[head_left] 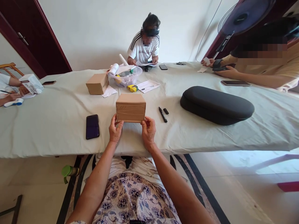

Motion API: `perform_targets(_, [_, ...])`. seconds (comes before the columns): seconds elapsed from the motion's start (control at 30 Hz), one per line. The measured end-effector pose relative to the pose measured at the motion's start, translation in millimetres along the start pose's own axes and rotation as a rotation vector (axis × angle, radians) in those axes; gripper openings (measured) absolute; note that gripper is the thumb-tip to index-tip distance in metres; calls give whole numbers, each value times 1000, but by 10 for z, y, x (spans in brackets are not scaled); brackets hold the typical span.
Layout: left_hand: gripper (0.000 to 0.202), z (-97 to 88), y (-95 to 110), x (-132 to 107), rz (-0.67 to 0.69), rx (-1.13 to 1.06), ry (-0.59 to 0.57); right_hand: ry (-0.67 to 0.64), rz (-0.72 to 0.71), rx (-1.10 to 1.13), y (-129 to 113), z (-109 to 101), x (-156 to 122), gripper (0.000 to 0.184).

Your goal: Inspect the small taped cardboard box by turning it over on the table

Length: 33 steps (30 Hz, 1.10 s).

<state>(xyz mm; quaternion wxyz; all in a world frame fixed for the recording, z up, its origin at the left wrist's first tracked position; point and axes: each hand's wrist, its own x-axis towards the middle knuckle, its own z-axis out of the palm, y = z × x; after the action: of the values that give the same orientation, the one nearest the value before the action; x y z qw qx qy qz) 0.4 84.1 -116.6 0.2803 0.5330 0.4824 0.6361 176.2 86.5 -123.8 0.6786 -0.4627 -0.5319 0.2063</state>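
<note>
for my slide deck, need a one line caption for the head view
Both hands, left hand and right hand, hold a taped cardboard box on the cloth-covered table.

left hand [115, 130], right hand [148, 130], fingers pinched, forearms extended

probably a home room: cloth-covered table [58, 118], wooden door [35, 40], fan [245, 15].

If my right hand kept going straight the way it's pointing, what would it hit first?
The right hand already touches the near box, so that comes first. Past it, probably the tape measure, though depth is unclear.
</note>
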Motion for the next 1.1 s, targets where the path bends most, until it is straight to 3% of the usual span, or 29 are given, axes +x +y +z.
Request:
perform_targets(0.33, [64, 32, 44, -22, -15, 34, -26, -13, 198, 223, -16, -24, 41, 29])
perform_targets(0.57, [65, 55, 24, -26, -49, -28, -21, -54, 238, 258, -37, -41, 52, 28])
perform_targets(0.77, [56, 28, -8, -23, -80, -82, -52, -26, 164, 237, 14, -76, 4, 25])
perform_targets(0.97, [94, 32, 23, -29, -90, -179, -141, -131, 30, 140, -49, -61, -69, 21])
perform_targets(1.1, [99, 23, 65, -7, -72, -259, -129, -203, -90, 82, -121, -23, -93, 16])
